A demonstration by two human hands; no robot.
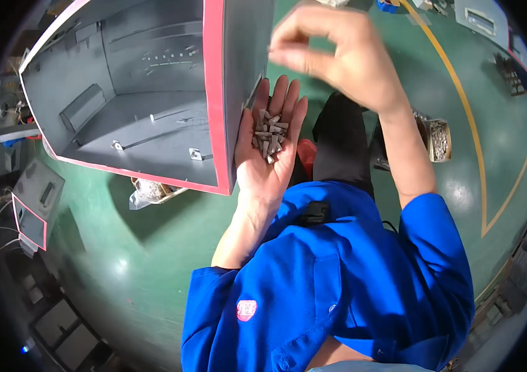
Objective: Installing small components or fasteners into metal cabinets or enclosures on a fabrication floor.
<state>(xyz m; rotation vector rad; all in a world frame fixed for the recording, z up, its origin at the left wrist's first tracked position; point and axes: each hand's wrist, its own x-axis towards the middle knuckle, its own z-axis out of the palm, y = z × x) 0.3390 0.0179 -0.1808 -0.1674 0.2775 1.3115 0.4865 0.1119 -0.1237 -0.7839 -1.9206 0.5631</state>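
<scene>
The left hand (263, 170) lies palm up at 12 o'clock, just above the centre, its grip slack, with the fingers extended and the thumb apart. On the palm and finger bases sits a loose heap of small grey pieces (270, 136). The hand is just beside the outer side of a box (217, 93); whether it touches is unclear.

The right hand (353, 62) is at 1 o'clock, raised and blurred. Its thumb and forefinger tips are close to each other and near the box's side; I cannot tell whether this grip pinches anything.

The box, grey with a pink-red edge, fills 10 to 11 o'clock, its open side showing small tabs (196, 154) and a row of light spots (169, 59).

At 6 o'clock, the blue shirt (369, 266) bears a pink-red patch (246, 310) whose pale marks are too small to read. Between 2 and 3 o'clock, a carton (449, 152) of small grey parts is on the green floor (152, 260). A clear bag (147, 193) shows at 9 o'clock, below the box's edge.
</scene>
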